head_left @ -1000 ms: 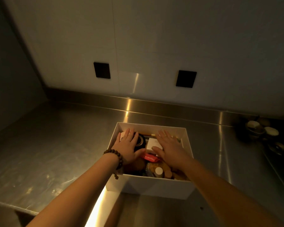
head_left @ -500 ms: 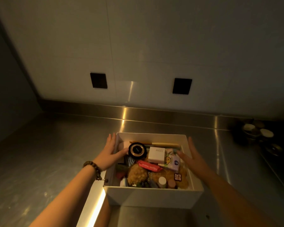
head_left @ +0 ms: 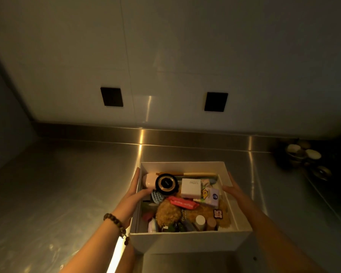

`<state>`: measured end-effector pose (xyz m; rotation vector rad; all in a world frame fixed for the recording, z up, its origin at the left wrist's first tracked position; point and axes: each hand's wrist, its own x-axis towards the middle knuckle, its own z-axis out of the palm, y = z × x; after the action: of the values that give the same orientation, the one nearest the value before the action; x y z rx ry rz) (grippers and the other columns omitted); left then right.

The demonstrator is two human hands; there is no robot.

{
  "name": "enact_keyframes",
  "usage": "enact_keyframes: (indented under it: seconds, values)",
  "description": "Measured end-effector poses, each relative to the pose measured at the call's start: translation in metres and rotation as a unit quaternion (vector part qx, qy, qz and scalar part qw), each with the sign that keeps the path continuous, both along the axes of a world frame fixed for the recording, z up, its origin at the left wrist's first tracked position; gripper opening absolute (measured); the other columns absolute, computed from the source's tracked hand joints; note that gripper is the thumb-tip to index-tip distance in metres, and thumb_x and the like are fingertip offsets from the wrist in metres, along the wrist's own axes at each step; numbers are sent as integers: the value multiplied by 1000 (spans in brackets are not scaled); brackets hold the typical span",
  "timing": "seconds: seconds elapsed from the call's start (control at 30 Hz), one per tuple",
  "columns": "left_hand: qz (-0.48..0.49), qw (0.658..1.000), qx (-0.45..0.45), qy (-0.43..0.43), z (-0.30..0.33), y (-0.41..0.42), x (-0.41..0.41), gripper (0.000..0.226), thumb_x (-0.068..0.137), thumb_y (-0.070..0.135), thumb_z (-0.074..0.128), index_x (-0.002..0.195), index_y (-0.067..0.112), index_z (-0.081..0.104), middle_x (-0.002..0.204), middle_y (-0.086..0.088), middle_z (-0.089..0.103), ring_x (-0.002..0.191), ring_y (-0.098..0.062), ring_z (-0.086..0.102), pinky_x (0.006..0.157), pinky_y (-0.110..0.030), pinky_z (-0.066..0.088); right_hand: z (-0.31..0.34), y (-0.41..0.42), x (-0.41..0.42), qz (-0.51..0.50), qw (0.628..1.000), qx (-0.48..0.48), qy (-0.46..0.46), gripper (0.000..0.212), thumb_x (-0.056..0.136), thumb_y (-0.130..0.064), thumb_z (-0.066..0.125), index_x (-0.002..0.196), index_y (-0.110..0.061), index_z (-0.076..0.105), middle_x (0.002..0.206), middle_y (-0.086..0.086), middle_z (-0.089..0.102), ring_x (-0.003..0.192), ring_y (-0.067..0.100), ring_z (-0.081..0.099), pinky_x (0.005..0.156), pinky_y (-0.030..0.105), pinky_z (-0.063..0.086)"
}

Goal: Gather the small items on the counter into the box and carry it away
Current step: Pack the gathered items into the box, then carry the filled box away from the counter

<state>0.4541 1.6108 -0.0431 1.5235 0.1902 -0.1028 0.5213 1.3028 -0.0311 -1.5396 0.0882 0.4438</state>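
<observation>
A white open box (head_left: 185,241) sits low in the middle of the head view, on or just above the steel counter (head_left: 67,184). It is full of small items: a black round case (head_left: 166,183), a white charger block (head_left: 191,188), a red packet (head_left: 182,202), a brown plush toy (head_left: 168,213) and a tissue pack (head_left: 210,196). My left hand (head_left: 133,196), a bead bracelet on its wrist, clasps the box's left wall with the thumb inside. My right hand (head_left: 234,191) clasps the right wall the same way.
Several small bowls (head_left: 303,154) stand at the dark far right of the counter. Two black wall sockets (head_left: 112,96) (head_left: 216,101) sit in the white wall behind. A steel upstand runs along the counter's back edge.
Both hands came off the items inside the box and moved out to its side walls. The box now appears larger and nearer to me.
</observation>
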Motion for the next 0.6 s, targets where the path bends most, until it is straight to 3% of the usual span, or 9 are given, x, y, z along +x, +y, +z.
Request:
enact_keyframes:
  seconds: [0.1, 0.23, 0.33, 0.43, 0.53, 0.6]
  values:
    - [0, 1000, -30, -3, -3, -2, 2, 85, 73, 29, 60, 139, 51, 13, 137, 5, 31, 108, -17, 49, 80, -33, 48, 2, 4, -2, 1, 1000, -14, -15, 60, 93, -10, 44, 145, -31, 23, 135, 7, 44, 103, 22, 58, 76, 37, 50]
    - [-7, 1000, -23, -7, -5, -10, 6, 87, 73, 30, 61, 140, 51, 10, 124, 13, 35, 98, -4, 49, 63, -16, 50, 6, -3, -8, -8, 1000, -11, -20, 59, 93, -10, 43, 145, -31, 25, 129, 6, 49, 103, 22, 58, 76, 40, 50]
    - [-28, 999, -25, -9, -2, -24, 12, 97, 68, 31, 71, 141, 50, 10, 117, 17, 39, 97, -3, 50, 64, -18, 49, 15, -21, -16, -40, 998, -33, -28, 60, 93, -14, 45, 145, -33, 23, 118, -2, 47, 89, 11, 57, 63, 30, 47]
    - [-60, 997, -21, -36, 7, -51, 25, 93, 66, 34, 62, 142, 48, 11, 114, 25, 38, 91, 8, 50, 60, -12, 49, 27, -52, -26, -100, 994, -41, -27, 59, 92, -18, 48, 145, -31, 24, 120, 3, 46, 85, 11, 57, 60, 30, 47]
    - [-114, 992, -23, -55, 20, -91, 43, 95, 65, 27, 61, 145, 42, 11, 121, 20, 38, 94, 9, 49, 61, -7, 48, 35, -95, -44, -150, 985, -65, -59, 55, 91, -20, 51, 141, -34, 31, 135, 6, 46, 108, 22, 57, 83, 41, 50]
    - [-146, 986, -7, -75, 28, -127, 54, 96, 63, 25, 60, 146, 36, 12, 128, 15, 33, 94, 14, 43, 62, -3, 45, 42, -128, -58, -172, 978, -61, -101, 51, 87, -19, 57, 131, -37, 37, 125, 0, 50, 111, 20, 55, 79, 33, 49]
